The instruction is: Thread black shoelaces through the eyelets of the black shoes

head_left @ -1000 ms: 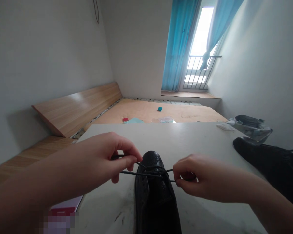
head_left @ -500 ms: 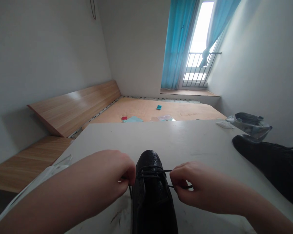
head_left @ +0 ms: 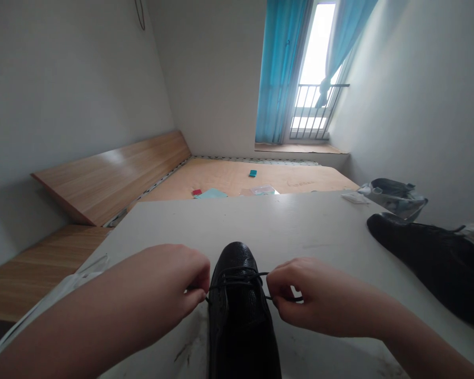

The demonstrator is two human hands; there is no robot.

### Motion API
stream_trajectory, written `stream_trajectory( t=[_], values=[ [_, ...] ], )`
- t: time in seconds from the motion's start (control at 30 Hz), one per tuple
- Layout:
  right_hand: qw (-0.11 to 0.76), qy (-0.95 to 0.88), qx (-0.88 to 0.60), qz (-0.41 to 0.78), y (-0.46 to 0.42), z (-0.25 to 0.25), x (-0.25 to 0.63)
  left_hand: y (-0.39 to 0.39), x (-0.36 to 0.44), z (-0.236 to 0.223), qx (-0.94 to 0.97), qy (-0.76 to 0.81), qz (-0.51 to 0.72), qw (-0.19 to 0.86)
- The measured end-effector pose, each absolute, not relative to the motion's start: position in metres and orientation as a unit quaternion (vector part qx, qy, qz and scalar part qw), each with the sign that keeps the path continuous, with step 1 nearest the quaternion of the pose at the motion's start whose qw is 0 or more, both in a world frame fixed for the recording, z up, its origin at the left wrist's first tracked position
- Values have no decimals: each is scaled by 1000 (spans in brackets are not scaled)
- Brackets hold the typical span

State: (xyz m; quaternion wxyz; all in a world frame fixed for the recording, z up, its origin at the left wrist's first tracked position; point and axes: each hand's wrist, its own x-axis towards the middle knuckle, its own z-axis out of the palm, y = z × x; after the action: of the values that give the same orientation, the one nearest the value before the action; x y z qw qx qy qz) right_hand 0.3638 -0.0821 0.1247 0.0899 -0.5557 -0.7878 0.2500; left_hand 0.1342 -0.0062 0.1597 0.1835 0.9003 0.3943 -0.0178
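Pinching lace (head_left: pixel 262 274) at both sides of shoe (head_left: pixel 243 318), on tabletop (head_left: pixel 300 226), with left hand (head_left: pixel 177 273) and right hand (head_left: pixel 310 287). May lose lace if pinching too loosely; may drag shoe sideways if pulling unevenly.

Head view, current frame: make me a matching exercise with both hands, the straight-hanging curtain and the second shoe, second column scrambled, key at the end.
1. Left hand
2. Right hand
3. Straight-hanging curtain
4. Second shoe

A. Black, at the picture's right edge
B. Pinching lace on the right of the middle shoe
C. Blue, left of the window
D. With lace at its fingertips, left of the middle shoe

Pairs: 1-D, 2-B, 3-C, 4-A
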Motion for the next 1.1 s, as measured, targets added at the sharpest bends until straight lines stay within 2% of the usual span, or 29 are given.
stream_trajectory(
  t=[0.23,0.43,1.1],
  values=[
    [114,-787,-550,258,-83,124,362,-12,146,167,903,388,-73,168],
    [133,-744,-601,260,-85,128,354,-13,149,168,899,399,-101,148],
    [185,-724,-584,317,-92,122,349,-21,149,168,910,387,-52,136]
  ],
)
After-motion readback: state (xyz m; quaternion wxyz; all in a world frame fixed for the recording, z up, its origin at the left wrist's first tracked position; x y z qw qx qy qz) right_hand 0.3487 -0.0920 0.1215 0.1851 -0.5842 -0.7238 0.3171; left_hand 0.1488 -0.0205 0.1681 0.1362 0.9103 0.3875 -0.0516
